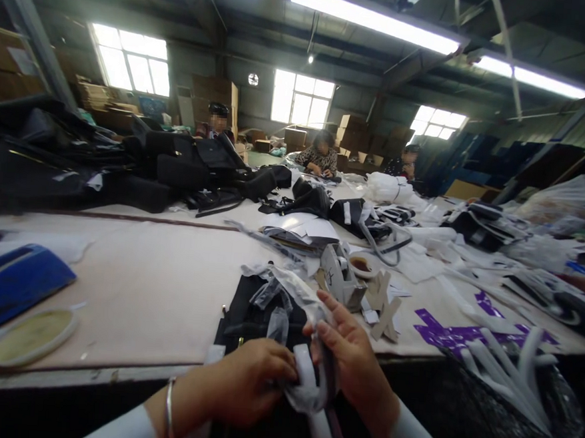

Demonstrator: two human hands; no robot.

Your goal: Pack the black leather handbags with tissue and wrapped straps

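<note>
My left hand (245, 386) and my right hand (350, 360) meet at the near table edge over a black bag (250, 316). Both pinch a white padded strap piece (306, 377) that is partly wrapped in crinkled clear plastic film (287, 289). The left fingers curl around the strap's left side. My right thumb and fingers press its right side, with the fingertips reaching up onto the film. A bangle sits on my left wrist. The strap's lower end hangs below my hands.
A blue pouch (12, 286) and a round lid (28, 337) lie at the left. Black bags (51, 162) are heaped at the far left. White tubes (507, 361) and purple paper (445, 333) lie right. Three people (321, 155) sit at the far end.
</note>
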